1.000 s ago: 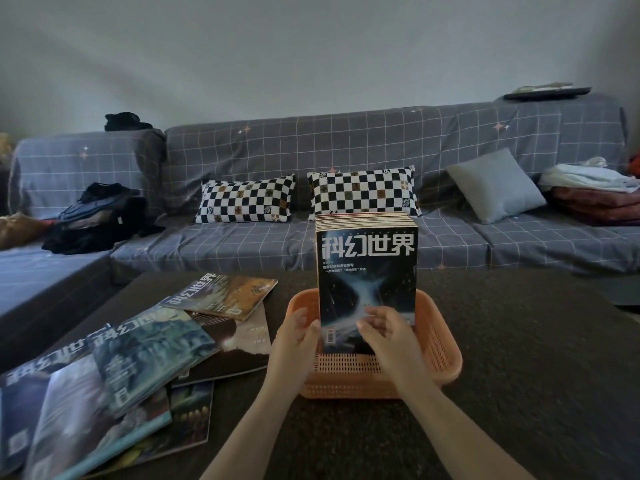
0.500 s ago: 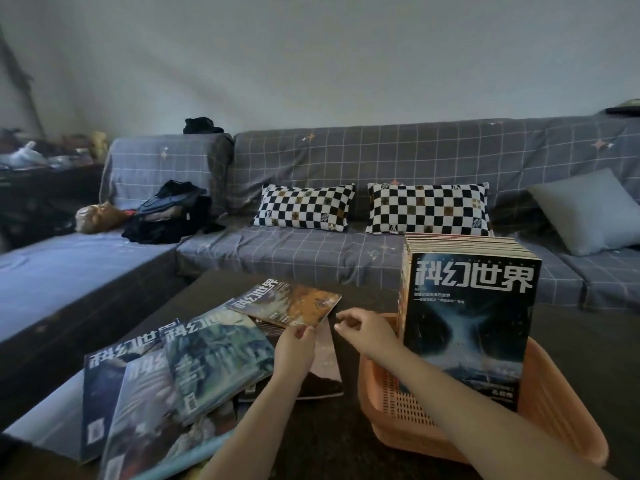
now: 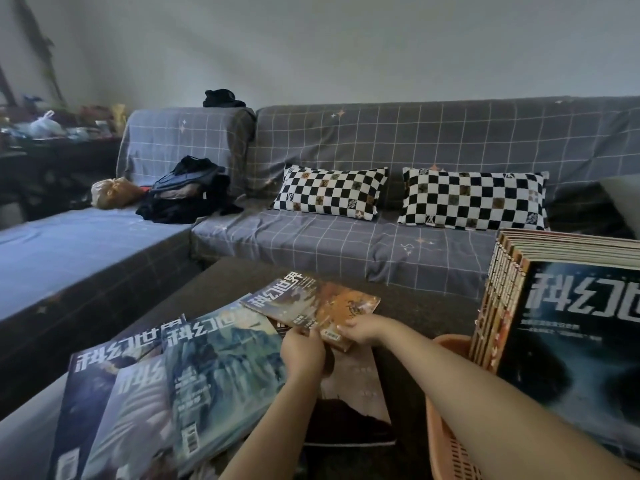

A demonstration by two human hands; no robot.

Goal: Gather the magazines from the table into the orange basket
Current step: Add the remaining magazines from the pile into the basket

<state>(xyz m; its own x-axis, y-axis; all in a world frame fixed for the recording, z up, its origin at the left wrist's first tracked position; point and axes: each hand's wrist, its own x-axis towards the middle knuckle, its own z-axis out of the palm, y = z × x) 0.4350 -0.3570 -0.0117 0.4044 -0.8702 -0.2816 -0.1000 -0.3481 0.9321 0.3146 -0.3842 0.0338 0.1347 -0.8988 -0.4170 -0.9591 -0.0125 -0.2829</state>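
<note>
An orange-brown magazine (image 3: 311,301) lies at the far end of a fan of magazines on the dark table (image 3: 429,310). My left hand (image 3: 302,348) and my right hand (image 3: 360,328) both grip its near edge. Several more magazines lie spread at the left, with a teal one (image 3: 218,372) on top and a pale one (image 3: 356,386) under my hands. The orange basket (image 3: 446,434) sits at the lower right. A thick stack of magazines (image 3: 568,337) stands upright in it, the dark cover facing me.
A grey checked sofa (image 3: 346,247) wraps round the table's far and left sides. On it lie two checkered pillows (image 3: 329,192) and a pile of dark clothes (image 3: 187,195). A cluttered side table (image 3: 52,133) stands at the far left.
The view swung left away from the basket. Both hands left the upright stack, crossed to the spread magazines and took hold of the orange-brown one's near edge.
</note>
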